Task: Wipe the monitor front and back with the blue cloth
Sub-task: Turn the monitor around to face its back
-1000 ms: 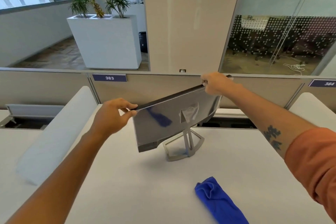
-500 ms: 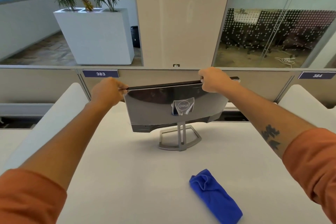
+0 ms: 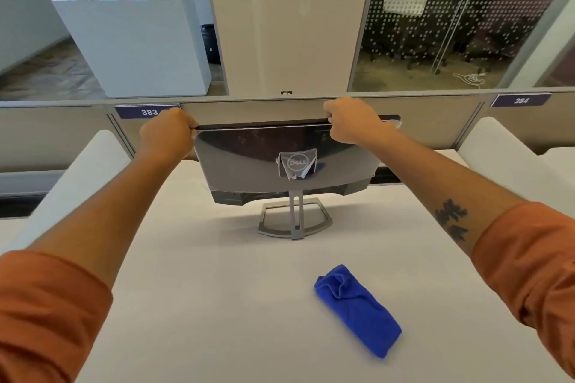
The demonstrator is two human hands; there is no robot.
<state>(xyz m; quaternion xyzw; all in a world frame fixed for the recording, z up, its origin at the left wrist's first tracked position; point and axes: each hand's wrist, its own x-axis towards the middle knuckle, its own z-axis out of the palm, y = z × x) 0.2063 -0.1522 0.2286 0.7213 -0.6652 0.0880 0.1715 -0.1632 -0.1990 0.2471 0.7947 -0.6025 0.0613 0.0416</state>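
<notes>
The monitor stands on its silver stand on the white desk, its glossy grey back with the logo turned toward me. My left hand grips the top left corner of the monitor. My right hand grips its top edge near the right end. The screen side faces away and is hidden. The blue cloth lies crumpled on the desk in front of the stand, to the right, touched by neither hand.
A beige partition with number tags 383 and 384 runs right behind the monitor. White curved dividers flank the desk on both sides. Beyond the partition stand a white planter and glass walls.
The monitor has been swung round from a skewed angle until its back faces me squarely. Both hands stayed on its top edge. The cloth has not moved.
</notes>
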